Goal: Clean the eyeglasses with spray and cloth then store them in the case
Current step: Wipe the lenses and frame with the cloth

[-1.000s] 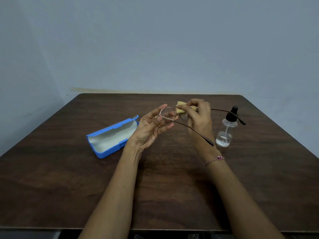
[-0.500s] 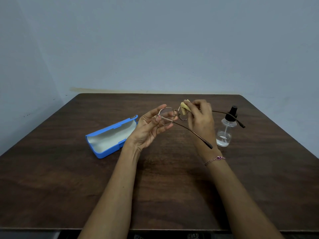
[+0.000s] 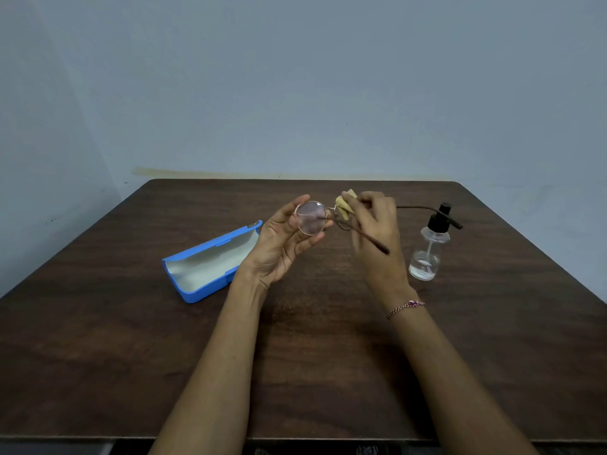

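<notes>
A person holds round-lensed eyeglasses (image 3: 310, 218) above a dark wooden table (image 3: 98, 323). The left hand (image 3: 282, 244), palm up, grips the rim of one lens between thumb and curled fingers. Just beside it, the right hand (image 3: 377, 231) pinches a folded yellow cloth (image 3: 345, 205) against the other lens. An open blue case (image 3: 210, 264) lies on the table left of the left hand. A clear spray bottle (image 3: 428, 254) stands upright, right of the right hand.
</notes>
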A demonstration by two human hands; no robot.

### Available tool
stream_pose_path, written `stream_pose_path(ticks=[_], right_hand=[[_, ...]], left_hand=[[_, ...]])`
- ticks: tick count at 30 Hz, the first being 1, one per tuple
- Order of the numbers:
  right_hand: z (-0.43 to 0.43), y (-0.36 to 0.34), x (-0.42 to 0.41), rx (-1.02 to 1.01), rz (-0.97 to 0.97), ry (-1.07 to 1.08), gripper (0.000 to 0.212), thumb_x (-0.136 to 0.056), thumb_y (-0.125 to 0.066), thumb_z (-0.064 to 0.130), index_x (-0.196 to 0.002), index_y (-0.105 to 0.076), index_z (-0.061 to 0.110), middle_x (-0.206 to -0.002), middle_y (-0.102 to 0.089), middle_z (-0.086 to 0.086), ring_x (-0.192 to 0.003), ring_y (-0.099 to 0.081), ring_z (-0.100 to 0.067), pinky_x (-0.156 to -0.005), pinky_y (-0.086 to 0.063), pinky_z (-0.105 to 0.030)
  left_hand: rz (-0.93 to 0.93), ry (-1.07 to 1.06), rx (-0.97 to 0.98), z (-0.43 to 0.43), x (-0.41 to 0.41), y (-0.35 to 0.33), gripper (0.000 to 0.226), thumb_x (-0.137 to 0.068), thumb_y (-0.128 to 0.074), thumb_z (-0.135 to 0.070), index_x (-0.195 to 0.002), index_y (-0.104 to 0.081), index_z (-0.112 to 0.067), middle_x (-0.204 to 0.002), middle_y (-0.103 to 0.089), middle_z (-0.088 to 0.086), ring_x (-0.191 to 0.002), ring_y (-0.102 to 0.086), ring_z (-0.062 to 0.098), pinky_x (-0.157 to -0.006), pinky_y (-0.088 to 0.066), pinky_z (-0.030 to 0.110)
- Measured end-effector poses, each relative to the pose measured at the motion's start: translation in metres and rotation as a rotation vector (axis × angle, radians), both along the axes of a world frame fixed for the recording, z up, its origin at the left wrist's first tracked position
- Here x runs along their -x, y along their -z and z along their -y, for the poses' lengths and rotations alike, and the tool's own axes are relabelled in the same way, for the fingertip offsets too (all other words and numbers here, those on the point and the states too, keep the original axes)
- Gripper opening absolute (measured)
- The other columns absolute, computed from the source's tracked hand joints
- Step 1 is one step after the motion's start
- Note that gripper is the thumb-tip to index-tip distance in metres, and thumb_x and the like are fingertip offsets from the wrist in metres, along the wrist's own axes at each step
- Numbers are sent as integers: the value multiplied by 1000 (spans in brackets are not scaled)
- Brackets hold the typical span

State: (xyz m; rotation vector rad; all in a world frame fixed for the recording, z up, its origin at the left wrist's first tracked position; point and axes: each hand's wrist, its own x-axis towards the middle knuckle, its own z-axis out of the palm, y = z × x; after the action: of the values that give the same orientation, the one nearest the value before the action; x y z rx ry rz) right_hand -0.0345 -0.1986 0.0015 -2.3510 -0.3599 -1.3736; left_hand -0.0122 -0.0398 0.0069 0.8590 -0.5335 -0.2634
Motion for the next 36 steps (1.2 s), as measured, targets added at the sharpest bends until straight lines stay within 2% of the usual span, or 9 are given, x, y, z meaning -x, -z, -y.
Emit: stream_pose_path(ticks=[4,6,11,14,16,24,27,30,36], right_hand=[[-8,-1,5,51,7,-56,37,-82,-61,-8,-118,-62,-1,-109,-56,-18,-103,-43,-19,-92,-37,-18],[-10,0,5,59,-14,-78,38,-84,-60,-5,-121,-60,1,-111,-54,-16,-102,-43,-18,-90,-40,-19],[-8,1,3,89,-34,-106,42,-88,-59,25,-124,-57,3,-112,-52,-14,-103,-41,-18,-89,-39,-19],[-6,2,2,91,6,-68,38,-84,-68,12,-120,-60,1,-110,-56,-15,-100,-43,-19,-85,-45,-25],[-6,1,2,90,23,-54,35,-82,-69,6,-116,-62,0,-107,-58,-14,-98,-43,-18,-85,-43,-25],[-2,1,-1,61,45,6,22,-85,-65,5,-106,-66,1,-99,-62,-10,-93,-45,-17,-78,-40,-29],[-1,1,-1,47,59,21,19,-84,-65,5,-102,-67,2,-96,-62,-9,-91,-45,-17,-76,-35,-27],[-1,1,-1,35,72,17,18,-83,-66,2,-101,-68,0,-95,-62,-10,-91,-48,-19,-78,-45,-31],[-5,-1,3,-2,82,-25,16,-80,-62,-3,-95,-68,-3,-92,-62,-11,-90,-46,-18,-78,-43,-23]], left_hand=[[-36,-46,72,-1,-3,1,51,-45,-91,-38,-91,-75,-24,-92,-73,12,-87,-71,26,-70,-58,23],[-54,-72,98,-2,-5,2,52,-47,-90,-39,-93,-74,-21,-93,-72,14,-87,-71,27,-71,-57,24],[-138,-81,167,-1,-5,0,68,-42,-92,-36,-101,-65,-13,-95,-71,18,-84,-71,29,-67,-58,25],[-179,-64,184,1,-3,0,72,-40,-94,-32,-102,-64,-10,-97,-70,21,-86,-71,32,-65,-58,26],[-197,-48,194,2,-3,1,66,-41,-94,-29,-99,-67,-10,-98,-70,22,-87,-70,33,-65,-58,26],[-193,-30,152,6,-5,6,63,-50,-88,-36,-101,-61,-10,-96,-70,19,-91,-70,27,-70,-57,24],[-192,-48,124,9,-2,4,51,-63,-75,-32,-107,-59,-11,-92,-72,15,-89,-71,23,-70,-57,25],[-186,-85,51,14,-1,5,38,-76,-57,-27,-110,-55,-10,-85,-72,8,-82,-71,16,-70,-57,24],[-272,-78,-96,28,-4,13,19,-94,-48,-19,-102,-61,-8,-86,-72,6,-82,-71,17,-68,-58,26]])
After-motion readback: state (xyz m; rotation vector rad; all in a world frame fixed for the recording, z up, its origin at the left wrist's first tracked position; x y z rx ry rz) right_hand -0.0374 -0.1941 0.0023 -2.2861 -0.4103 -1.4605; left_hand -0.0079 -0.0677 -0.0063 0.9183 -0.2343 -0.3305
